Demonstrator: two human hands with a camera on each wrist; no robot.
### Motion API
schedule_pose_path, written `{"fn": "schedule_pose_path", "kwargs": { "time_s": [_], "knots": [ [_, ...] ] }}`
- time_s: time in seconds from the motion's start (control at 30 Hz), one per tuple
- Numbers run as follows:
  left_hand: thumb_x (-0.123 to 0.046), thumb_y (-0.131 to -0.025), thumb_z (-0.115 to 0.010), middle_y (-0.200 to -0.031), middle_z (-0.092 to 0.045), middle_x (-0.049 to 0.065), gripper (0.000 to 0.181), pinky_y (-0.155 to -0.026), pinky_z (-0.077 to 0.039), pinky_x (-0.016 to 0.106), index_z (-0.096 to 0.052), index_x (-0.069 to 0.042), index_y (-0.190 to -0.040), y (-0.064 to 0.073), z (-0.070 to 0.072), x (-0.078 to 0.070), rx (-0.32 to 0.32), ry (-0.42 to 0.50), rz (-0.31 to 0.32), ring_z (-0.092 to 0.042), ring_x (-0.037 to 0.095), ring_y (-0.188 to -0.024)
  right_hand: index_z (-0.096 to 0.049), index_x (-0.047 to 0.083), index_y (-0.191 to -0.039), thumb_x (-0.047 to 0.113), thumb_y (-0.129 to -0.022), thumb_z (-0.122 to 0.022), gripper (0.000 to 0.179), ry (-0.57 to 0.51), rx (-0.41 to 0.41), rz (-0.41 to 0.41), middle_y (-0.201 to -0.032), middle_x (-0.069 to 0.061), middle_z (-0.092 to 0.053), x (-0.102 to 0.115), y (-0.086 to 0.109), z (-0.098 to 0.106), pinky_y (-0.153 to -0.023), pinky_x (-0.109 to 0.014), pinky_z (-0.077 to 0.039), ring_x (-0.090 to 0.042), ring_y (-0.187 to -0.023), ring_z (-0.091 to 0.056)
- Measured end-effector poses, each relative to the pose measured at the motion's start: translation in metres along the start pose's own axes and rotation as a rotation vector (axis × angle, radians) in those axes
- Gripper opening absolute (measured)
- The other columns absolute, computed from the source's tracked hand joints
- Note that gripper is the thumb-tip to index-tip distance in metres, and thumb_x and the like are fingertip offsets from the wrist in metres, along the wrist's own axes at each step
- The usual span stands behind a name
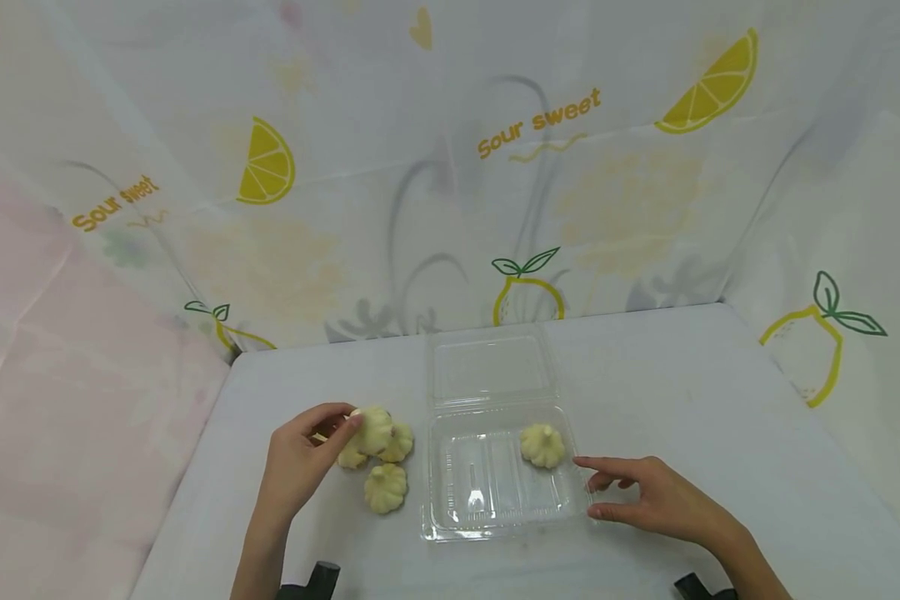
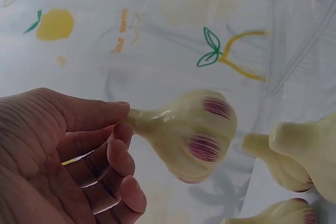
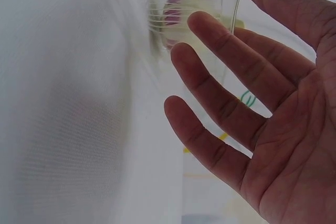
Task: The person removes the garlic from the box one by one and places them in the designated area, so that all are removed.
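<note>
My left hand (image 1: 307, 450) pinches a pale garlic bulb (image 2: 191, 135) by its stem between thumb and fingertips; purple streaks mark its side. In the head view it is over a small group of bulbs left of the container. One loose garlic bulb (image 1: 386, 488) lies nearest the front, and another garlic bulb (image 1: 399, 442) sits behind it. Inside the clear plastic container (image 1: 457, 527), a single garlic bulb (image 1: 542, 446) stands stem up in the right part. My right hand (image 1: 656, 498) is at the container's right edge, its fingers extended and spread, the fingertips at the rim.
The container's clear lid (image 1: 492, 367) lies folded back behind its base. Everything rests on a white table (image 1: 645, 375). Behind it hangs a lemon-print curtain (image 1: 450, 167), which also runs along both sides.
</note>
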State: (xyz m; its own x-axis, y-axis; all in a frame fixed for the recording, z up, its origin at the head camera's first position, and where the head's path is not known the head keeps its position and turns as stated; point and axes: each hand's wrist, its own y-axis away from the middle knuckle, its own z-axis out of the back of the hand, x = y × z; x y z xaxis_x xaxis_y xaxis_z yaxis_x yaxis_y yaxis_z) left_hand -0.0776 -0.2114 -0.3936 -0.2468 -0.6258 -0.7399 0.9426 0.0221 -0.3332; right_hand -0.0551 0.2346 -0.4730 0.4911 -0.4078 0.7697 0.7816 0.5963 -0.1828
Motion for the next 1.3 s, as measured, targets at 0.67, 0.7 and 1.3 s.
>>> {"fn": "schedule_pose_path", "kwargs": {
  "time_s": [0.67,0.7,1.3],
  "knots": [
    [-0.017,-0.088,-0.077,-0.08,-0.065,-0.007,0.01,-0.06,-0.05,0.024,-0.075,-0.014,-0.097,0.016,0.026,0.019,0.101,-0.067,0.045,-0.061,0.007,-0.072,-0.059,0.013,-0.137,0.025,-0.087,-0.078,0.055,-0.008,0.013,-0.02,-0.098,0.007,-0.071,0.001,0.0,0.0,-0.074,-0.033,-0.054,-0.011,-0.091,-0.067],
    [-0.017,-0.087,-0.078,-0.08,-0.065,-0.007,0.011,-0.06,-0.05,0.024,-0.075,-0.014,-0.097,0.017,0.028,0.02,0.104,-0.068,0.042,-0.061,0.007,-0.072,-0.059,0.013,-0.137,0.025,-0.087,-0.078,0.055,-0.009,0.014,-0.023,-0.099,0.007,-0.071,0.001,0.0,0.0,-0.074,-0.033,-0.054,-0.011,-0.091,-0.067],
    [-0.023,-0.089,-0.076,-0.085,-0.068,-0.013,0.01,-0.063,-0.05,0.027,-0.074,-0.022,-0.099,0.021,0.041,0.047,0.262,-0.079,0.026,-0.062,0.006,-0.077,-0.059,0.012,-0.137,0.026,-0.087,-0.077,0.054,0.0,0.023,-0.038,-0.099,0.008,-0.071,0.003,-0.001,0.001,-0.074,-0.033,-0.053,-0.009,-0.091,-0.067]
  ]
}}
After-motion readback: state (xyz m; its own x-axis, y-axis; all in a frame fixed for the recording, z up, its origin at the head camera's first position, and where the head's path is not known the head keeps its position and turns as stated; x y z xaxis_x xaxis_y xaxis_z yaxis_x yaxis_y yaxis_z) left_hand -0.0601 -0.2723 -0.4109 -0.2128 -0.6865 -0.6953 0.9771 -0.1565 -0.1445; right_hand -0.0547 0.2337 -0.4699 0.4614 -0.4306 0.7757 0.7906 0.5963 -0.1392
